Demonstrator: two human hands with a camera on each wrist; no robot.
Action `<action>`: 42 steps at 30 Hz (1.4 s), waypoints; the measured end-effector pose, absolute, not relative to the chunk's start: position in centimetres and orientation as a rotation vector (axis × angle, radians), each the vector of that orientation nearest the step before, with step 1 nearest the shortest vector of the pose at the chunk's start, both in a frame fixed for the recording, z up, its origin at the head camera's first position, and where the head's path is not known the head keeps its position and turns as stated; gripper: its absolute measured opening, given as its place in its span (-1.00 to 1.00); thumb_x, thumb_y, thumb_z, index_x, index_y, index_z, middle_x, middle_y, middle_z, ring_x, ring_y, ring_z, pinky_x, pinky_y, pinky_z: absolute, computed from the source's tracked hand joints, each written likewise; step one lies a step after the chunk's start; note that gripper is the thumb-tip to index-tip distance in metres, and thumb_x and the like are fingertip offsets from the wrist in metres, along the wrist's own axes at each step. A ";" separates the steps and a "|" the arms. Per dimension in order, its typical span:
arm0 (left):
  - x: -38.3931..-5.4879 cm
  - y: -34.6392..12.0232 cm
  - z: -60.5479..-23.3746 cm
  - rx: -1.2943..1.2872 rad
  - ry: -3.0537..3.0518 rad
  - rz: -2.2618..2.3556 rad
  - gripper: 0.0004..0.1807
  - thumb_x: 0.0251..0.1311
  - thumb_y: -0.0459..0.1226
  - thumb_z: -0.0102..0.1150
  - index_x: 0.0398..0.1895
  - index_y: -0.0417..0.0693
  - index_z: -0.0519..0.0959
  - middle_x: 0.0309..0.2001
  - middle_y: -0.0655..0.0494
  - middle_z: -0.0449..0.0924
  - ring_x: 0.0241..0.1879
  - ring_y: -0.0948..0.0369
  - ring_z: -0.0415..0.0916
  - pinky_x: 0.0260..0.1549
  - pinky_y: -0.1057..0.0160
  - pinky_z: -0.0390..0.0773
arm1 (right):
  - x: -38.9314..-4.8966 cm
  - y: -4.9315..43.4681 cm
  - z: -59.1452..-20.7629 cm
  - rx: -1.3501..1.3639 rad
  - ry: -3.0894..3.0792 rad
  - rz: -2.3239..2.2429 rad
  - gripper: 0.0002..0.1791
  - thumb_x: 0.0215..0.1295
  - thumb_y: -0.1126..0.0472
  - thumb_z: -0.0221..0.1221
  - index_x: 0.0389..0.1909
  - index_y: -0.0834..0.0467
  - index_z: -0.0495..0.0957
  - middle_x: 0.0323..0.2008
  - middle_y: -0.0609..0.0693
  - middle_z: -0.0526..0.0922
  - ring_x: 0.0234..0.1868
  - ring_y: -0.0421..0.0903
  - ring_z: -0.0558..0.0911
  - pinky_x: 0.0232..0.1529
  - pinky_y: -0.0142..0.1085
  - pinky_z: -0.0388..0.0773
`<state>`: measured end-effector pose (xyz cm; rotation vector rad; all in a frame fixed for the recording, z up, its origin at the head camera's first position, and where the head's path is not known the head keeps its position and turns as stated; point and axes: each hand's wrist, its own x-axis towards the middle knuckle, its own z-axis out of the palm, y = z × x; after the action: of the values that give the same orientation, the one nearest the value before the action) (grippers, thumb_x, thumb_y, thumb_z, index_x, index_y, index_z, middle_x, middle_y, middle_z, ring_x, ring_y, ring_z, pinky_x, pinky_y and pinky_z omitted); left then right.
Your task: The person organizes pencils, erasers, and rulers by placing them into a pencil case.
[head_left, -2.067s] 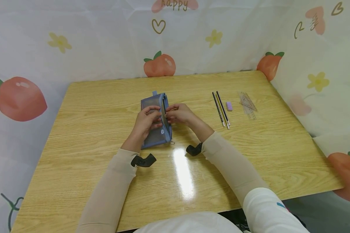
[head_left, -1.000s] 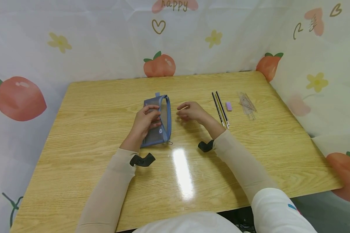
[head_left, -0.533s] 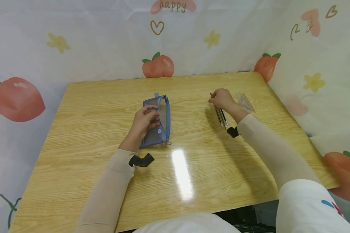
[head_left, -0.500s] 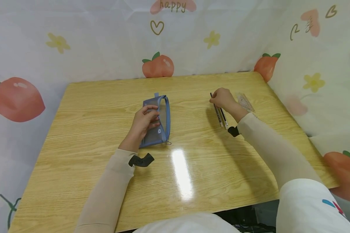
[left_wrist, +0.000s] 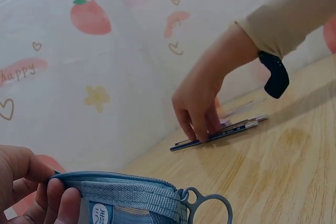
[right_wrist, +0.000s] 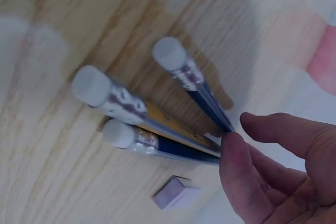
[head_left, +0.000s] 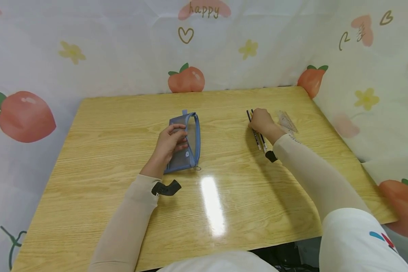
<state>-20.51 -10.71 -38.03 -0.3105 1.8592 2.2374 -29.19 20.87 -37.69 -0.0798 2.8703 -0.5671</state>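
Observation:
A blue mesh zip pencil case (head_left: 181,162) lies on the table with its long zip side gaping to the right. My left hand (head_left: 170,142) pinches the near lip of that opening between thumb and fingers; the left wrist view shows this edge and a ring on the zip end. At the right, my right hand (head_left: 262,121) reaches down over three pencils (right_wrist: 157,124), white eraser ends toward me. Its fingers touch the pencils, while a gap shows between thumb and index fingertip. One pencil lies slightly apart from the other two. The hand hides their middle parts in the head view.
A small purple eraser (right_wrist: 176,192) lies beside the pencils, hidden by the hand in the head view. Clear plastic rulers and set squares (head_left: 287,121) lie farther right. The wooden table (head_left: 122,124) meets a patterned cloth backdrop (head_left: 122,45) at the back and right.
My right hand has left the pencil case, whose opening has widened, and moved right to the pencils. Over the last half second it has lowered among them. My left hand stays on the case.

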 end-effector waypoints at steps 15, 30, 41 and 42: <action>-20.7 -10.6 -38.1 -0.307 1.861 2.241 -0.71 0.10 -0.37 0.10 -0.07 -0.11 0.47 -0.39 0.07 0.44 -0.53 0.29 0.47 -0.48 0.28 0.63 | -29.0 20.6 -38.2 -0.064 2.923 -0.557 -0.73 0.04 0.48 -0.05 -0.78 0.22 0.37 -0.88 0.00 0.27 -0.85 -0.15 0.21 -0.83 -0.37 0.18; -20.6 -10.7 -38.1 -0.319 1.860 2.235 -0.73 0.10 -0.37 0.10 -0.09 -0.09 0.48 -0.40 0.07 0.44 -0.53 0.28 0.47 -0.46 0.28 0.63 | -28.6 21.2 -37.7 -0.046 2.775 -0.892 -0.82 0.11 0.32 0.15 -0.62 0.28 0.43 -0.58 0.19 0.51 -0.66 -0.03 0.54 -0.62 -0.32 0.53; -20.7 -10.8 -38.1 -0.326 1.868 2.231 -0.72 0.09 -0.37 0.11 -0.09 -0.09 0.48 -0.40 0.08 0.44 -0.53 0.28 0.48 -0.46 0.28 0.63 | -28.2 21.2 -37.6 0.255 2.049 -1.571 -0.51 0.29 0.30 0.01 0.21 0.31 0.18 -0.07 0.12 0.35 -0.27 -0.09 0.52 0.09 -0.12 0.39; -20.7 -10.8 -38.1 -0.326 1.868 2.231 -0.72 0.09 -0.37 0.11 -0.08 -0.09 0.48 -0.40 0.08 0.44 -0.53 0.28 0.48 -0.46 0.28 0.63 | -28.1 21.2 -37.7 0.275 2.006 -1.613 -0.51 0.28 0.31 0.02 0.21 0.32 0.18 -0.11 0.10 0.37 -0.30 -0.11 0.52 0.10 -0.12 0.38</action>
<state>-20.67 -10.75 -38.12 -0.3257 1.8678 2.2311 -28.09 21.20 -37.72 0.2750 2.0065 -1.6130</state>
